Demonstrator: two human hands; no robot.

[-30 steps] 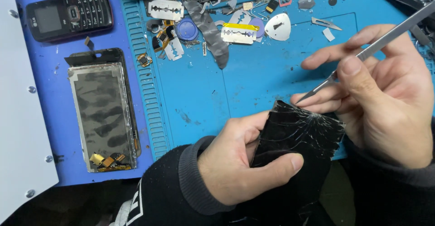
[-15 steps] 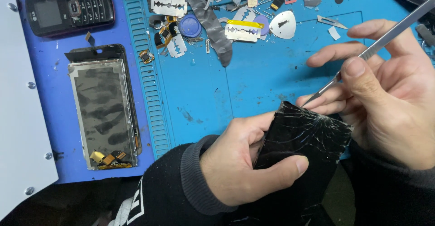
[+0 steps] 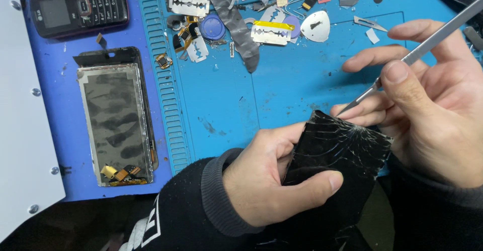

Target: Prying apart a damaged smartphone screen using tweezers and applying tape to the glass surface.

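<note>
Prying at a cracked phone screen

Holding the cracked black screen (image 3: 338, 150) in my left hand (image 3: 271, 180), thumb clamped across its lower face, low over the blue mat (image 3: 282, 95). My right hand (image 3: 432, 105) pinches a thin metal pry tool (image 3: 402, 62), tip touching the screen's top edge. Hands close together. Off to the left lie a stripped display panel (image 3: 116, 117) and a keypad phone (image 3: 78, 8); razor blades (image 3: 271, 32) sit near the mat's top.

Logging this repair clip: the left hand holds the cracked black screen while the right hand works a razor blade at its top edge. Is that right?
Not quite. The right hand holds a thin metal spudger, not a razor blade; the head view shows its tip at the top edge of the cracked black screen. The left hand does hold the screen. The razor blades lie on the mat.
</note>
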